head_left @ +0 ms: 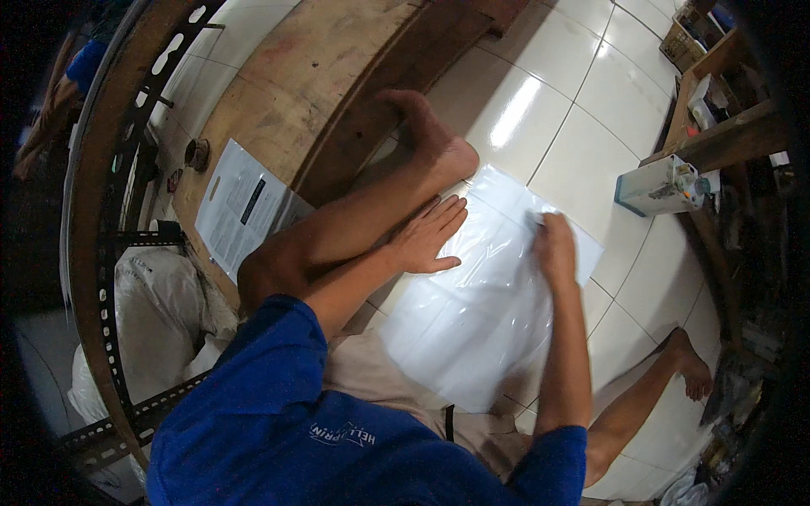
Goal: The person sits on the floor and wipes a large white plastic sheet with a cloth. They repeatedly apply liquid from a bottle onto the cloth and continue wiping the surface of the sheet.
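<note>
A shiny white plastic sheet (472,304), perhaps a flat bag, lies over the tiled floor between my legs, its near end reaching my lap. My left hand (428,235) rests flat at its left edge with fingers stretched out, nothing held. On the sheet's upper right part, my right hand (555,249) is closed, the fingers curled down and slightly blurred. Whatever it may pinch is too small and hidden to name. Light creases run across the plastic around both hands.
A wooden bench (278,84) stands at left, carrying a printed plastic bag (246,207) with a handle hole. A small rusty round piece (197,154) sits near its edge. White sacks (160,312) lie beside a slotted metal rack (105,295). At right, a whitish jug (661,187) stands by a wooden shelf (717,135).
</note>
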`<state>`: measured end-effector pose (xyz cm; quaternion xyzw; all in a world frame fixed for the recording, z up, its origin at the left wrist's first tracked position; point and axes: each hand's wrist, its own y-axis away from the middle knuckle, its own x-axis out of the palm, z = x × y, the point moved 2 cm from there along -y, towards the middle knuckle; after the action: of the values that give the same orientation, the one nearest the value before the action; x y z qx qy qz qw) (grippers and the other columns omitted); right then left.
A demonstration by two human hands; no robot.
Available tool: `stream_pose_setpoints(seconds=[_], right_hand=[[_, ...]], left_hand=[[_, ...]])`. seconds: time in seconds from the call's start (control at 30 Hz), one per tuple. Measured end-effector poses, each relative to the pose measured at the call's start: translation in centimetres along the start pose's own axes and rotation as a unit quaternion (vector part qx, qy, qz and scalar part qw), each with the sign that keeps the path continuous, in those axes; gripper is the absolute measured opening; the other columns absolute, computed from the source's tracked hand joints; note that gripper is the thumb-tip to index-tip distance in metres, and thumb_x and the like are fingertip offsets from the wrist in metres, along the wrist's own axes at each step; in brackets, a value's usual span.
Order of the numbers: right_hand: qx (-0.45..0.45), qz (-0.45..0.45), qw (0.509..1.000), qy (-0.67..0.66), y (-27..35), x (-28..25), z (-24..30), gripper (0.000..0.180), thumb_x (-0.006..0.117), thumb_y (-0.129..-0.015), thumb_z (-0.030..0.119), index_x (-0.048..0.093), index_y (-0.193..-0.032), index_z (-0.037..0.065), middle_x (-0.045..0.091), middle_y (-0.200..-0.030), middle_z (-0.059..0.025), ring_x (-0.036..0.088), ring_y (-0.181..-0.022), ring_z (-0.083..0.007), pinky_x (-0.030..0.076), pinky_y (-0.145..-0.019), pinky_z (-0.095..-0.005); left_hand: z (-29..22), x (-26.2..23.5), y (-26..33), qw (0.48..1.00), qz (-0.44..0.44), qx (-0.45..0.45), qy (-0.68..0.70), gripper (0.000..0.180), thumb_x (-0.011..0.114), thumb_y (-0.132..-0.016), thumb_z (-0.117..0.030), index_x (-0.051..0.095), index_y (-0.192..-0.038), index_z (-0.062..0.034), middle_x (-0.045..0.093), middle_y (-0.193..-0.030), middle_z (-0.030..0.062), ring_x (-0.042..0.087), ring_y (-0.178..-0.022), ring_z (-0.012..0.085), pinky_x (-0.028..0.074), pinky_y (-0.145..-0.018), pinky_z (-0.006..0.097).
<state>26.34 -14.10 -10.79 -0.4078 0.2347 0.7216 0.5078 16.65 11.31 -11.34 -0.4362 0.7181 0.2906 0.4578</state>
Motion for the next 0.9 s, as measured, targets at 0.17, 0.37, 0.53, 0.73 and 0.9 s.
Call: stream_pose_setpoints(seconds=[0.17,0.37,0.53,0.73,0.9], right_hand=[[-0.002,0.015,1.0,-0.022,0.6,0.6,2.0,0.022,0.049,-0.079,0.001,0.065,-0.095,0.001,0.061,-0.092,-0.0195,0.058,-0.092,-0.0366,0.047,-0.082,-0.0431],[0.077,0.072,0.99,0.089,4.3,-5.8,-3.8,0.022,0.055,-0.073,-0.004,0.065,-0.092,0.001,0.061,-0.088,-0.0174,0.058,-0.089,-0.0366,0.047,-0.08,-0.0435],[0.046,-0.002,0.999,-0.01,1.6,-2.1,-1.0,0.026,0.052,-0.076,-0.004,0.062,-0.1,0.001,0.058,-0.093,-0.0193,0.057,-0.091,-0.0382,0.047,-0.08,-0.0447],[0.019,-0.051,0.998,-0.031,-3.6,6.8,9.5,0.013,0.051,-0.082,0.001,0.061,-0.09,0.0,0.057,-0.09,-0.0216,0.058,-0.085,-0.0384,0.049,-0.073,-0.0462],[0.092,-0.091,0.992,-0.006,-3.6,5.1,5.5,0.014,0.053,-0.082,0.004,0.062,-0.092,0.001,0.058,-0.089,-0.0208,0.06,-0.081,-0.0385,0.05,-0.073,-0.0461]], left_hand=[[0.4,0.1,0.4,1.0,0.0,-0.013,0.025,0.086,0.061,-0.083,-0.045,0.028,-0.143,0.0066,0.024,-0.152,0.0224,0.017,-0.143,0.0348,0.014,-0.117,0.048],[0.3,-0.4,0.6,1.0,0.002,-0.008,-0.02,0.087,0.06,-0.082,-0.046,0.028,-0.142,0.0067,0.023,-0.152,0.0224,0.017,-0.144,0.0345,0.013,-0.117,0.048],[0.4,-0.1,0.1,1.0,0.004,0.001,-0.004,0.09,0.06,-0.082,-0.048,0.026,-0.143,0.0088,0.021,-0.152,0.0262,0.016,-0.143,0.0389,0.012,-0.117,0.05],[0.5,0.0,0.2,1.0,0.008,0.0,-0.01,0.091,0.061,-0.081,-0.048,0.026,-0.143,0.0082,0.021,-0.152,0.0263,0.017,-0.143,0.0391,0.013,-0.117,0.051],[0.2,-0.3,0.3,1.0,0.014,-0.007,-0.01,0.09,0.062,-0.081,-0.047,0.027,-0.143,0.0079,0.022,-0.152,0.0261,0.018,-0.143,0.0391,0.014,-0.117,0.05]])
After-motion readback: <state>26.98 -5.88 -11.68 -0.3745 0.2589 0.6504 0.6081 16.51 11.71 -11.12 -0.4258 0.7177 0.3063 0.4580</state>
